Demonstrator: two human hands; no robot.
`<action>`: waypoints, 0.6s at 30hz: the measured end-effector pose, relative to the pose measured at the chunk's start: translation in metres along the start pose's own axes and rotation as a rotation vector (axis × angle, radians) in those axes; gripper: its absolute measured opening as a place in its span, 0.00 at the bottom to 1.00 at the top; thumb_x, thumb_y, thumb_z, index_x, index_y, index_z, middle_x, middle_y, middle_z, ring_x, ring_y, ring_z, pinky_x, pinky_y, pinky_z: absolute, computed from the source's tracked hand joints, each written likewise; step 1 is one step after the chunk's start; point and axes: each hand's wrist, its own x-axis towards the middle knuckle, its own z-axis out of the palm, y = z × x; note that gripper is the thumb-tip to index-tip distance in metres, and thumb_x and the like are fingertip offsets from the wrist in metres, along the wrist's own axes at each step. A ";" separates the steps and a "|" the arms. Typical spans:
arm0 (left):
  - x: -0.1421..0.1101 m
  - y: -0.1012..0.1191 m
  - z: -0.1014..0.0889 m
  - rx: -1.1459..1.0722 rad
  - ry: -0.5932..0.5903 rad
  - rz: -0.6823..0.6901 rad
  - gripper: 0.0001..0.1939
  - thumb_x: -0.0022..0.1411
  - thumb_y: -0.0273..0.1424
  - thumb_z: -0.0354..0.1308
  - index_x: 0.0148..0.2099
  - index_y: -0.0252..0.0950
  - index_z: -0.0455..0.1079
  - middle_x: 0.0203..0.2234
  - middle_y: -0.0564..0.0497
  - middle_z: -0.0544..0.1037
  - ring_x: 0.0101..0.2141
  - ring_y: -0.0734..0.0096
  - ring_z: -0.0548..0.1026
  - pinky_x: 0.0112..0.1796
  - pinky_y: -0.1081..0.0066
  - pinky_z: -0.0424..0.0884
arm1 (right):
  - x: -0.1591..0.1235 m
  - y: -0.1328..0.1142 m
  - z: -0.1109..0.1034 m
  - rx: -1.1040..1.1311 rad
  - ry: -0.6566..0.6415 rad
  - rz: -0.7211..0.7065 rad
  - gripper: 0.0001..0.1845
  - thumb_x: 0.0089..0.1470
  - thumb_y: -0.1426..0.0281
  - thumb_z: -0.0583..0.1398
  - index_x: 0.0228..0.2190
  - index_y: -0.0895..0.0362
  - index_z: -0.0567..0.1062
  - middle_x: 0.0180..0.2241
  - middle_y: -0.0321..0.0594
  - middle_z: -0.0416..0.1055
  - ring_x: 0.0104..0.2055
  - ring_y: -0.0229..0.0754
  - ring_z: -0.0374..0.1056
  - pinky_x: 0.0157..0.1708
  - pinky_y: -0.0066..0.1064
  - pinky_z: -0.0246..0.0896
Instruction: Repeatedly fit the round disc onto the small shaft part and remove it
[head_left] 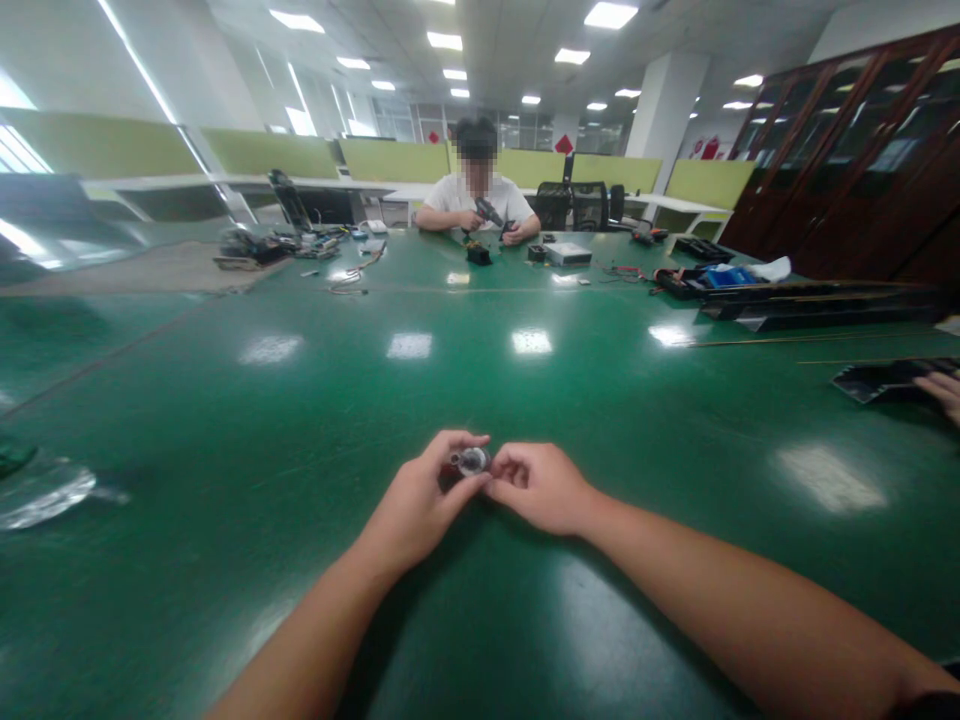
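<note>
My left hand (420,500) and my right hand (541,487) meet just above the green table (300,420), near its front middle. Both pinch a small round part (468,463) with a silver ring and a dark red and black body. The left fingers curl around its left side. My right fingertips press on its right edge. The part's underside is hidden by my fingers.
A person in a white shirt (477,195) sits at the far side holding a dark tool. Cables, small boxes and tools lie around them. Long black trays (810,300) lie at the right. Another person's hand (943,392) rests on a black piece at the right edge. Crumpled clear plastic (41,490) lies at the left.
</note>
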 end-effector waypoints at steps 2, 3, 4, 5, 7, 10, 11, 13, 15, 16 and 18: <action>0.000 0.000 0.000 -0.027 -0.014 -0.027 0.17 0.64 0.39 0.58 0.52 0.40 0.66 0.47 0.48 0.78 0.43 0.64 0.77 0.46 0.66 0.74 | 0.000 0.000 -0.001 0.000 0.005 0.000 0.11 0.56 0.62 0.63 0.29 0.57 0.75 0.25 0.33 0.71 0.25 0.34 0.63 0.25 0.24 0.52; 0.000 0.000 0.000 -0.040 -0.020 -0.036 0.17 0.64 0.40 0.58 0.52 0.40 0.66 0.46 0.48 0.78 0.43 0.64 0.78 0.46 0.66 0.74 | 0.000 0.000 -0.001 0.002 0.007 0.001 0.12 0.56 0.60 0.63 0.29 0.57 0.75 0.24 0.33 0.71 0.25 0.34 0.63 0.25 0.24 0.52; 0.000 0.000 0.000 -0.051 -0.023 -0.041 0.17 0.64 0.40 0.58 0.51 0.39 0.67 0.44 0.48 0.78 0.42 0.64 0.78 0.45 0.66 0.74 | 0.000 -0.001 -0.001 0.006 0.008 0.002 0.14 0.57 0.59 0.62 0.28 0.57 0.75 0.24 0.33 0.70 0.25 0.34 0.62 0.25 0.24 0.51; 0.000 0.000 0.000 -0.059 -0.024 -0.042 0.16 0.64 0.41 0.58 0.51 0.39 0.67 0.43 0.49 0.79 0.42 0.64 0.78 0.45 0.67 0.73 | 0.000 -0.001 -0.002 0.011 0.006 0.005 0.16 0.57 0.57 0.62 0.28 0.57 0.75 0.24 0.33 0.70 0.25 0.34 0.62 0.24 0.24 0.51; 0.001 0.000 0.000 -0.064 -0.021 -0.041 0.15 0.64 0.41 0.58 0.50 0.40 0.67 0.42 0.50 0.79 0.42 0.65 0.78 0.45 0.68 0.73 | 0.000 -0.002 -0.003 0.026 -0.005 0.012 0.17 0.58 0.56 0.61 0.28 0.57 0.75 0.23 0.32 0.69 0.25 0.34 0.62 0.24 0.24 0.51; 0.001 0.000 0.000 -0.058 -0.010 -0.047 0.15 0.65 0.41 0.57 0.50 0.40 0.67 0.42 0.50 0.79 0.41 0.65 0.78 0.44 0.68 0.73 | 0.000 -0.002 -0.003 0.042 -0.015 0.021 0.15 0.58 0.58 0.61 0.29 0.57 0.76 0.23 0.32 0.69 0.25 0.34 0.62 0.24 0.24 0.51; 0.001 -0.001 0.000 -0.057 -0.002 -0.052 0.15 0.65 0.41 0.57 0.50 0.40 0.68 0.42 0.50 0.79 0.41 0.65 0.78 0.44 0.68 0.73 | 0.000 -0.002 -0.003 0.042 -0.016 0.022 0.14 0.58 0.58 0.61 0.29 0.56 0.76 0.23 0.32 0.70 0.25 0.34 0.62 0.24 0.24 0.51; 0.001 -0.001 0.000 -0.062 0.013 -0.070 0.17 0.64 0.42 0.57 0.51 0.40 0.68 0.43 0.50 0.79 0.42 0.65 0.78 0.45 0.68 0.73 | -0.001 -0.002 -0.002 0.039 -0.015 0.022 0.12 0.57 0.60 0.62 0.30 0.56 0.76 0.24 0.32 0.70 0.25 0.34 0.63 0.24 0.24 0.52; 0.001 -0.001 0.000 -0.066 0.031 -0.091 0.18 0.64 0.43 0.58 0.52 0.40 0.68 0.44 0.50 0.79 0.42 0.65 0.78 0.45 0.67 0.74 | -0.001 -0.001 -0.002 0.030 -0.016 0.015 0.10 0.56 0.61 0.63 0.32 0.56 0.77 0.25 0.33 0.71 0.26 0.34 0.64 0.25 0.24 0.53; 0.001 -0.001 0.000 -0.061 0.041 -0.096 0.19 0.63 0.43 0.59 0.52 0.40 0.69 0.44 0.50 0.79 0.42 0.64 0.78 0.45 0.67 0.74 | -0.001 -0.001 -0.002 0.023 -0.017 0.010 0.10 0.56 0.61 0.63 0.32 0.56 0.77 0.25 0.33 0.72 0.26 0.34 0.64 0.25 0.24 0.53; 0.001 -0.001 -0.001 -0.032 0.065 -0.087 0.18 0.62 0.43 0.60 0.51 0.40 0.70 0.42 0.51 0.80 0.40 0.65 0.78 0.45 0.67 0.74 | -0.001 -0.001 -0.003 0.009 -0.019 0.003 0.10 0.55 0.62 0.63 0.33 0.56 0.77 0.25 0.33 0.72 0.26 0.34 0.64 0.26 0.24 0.54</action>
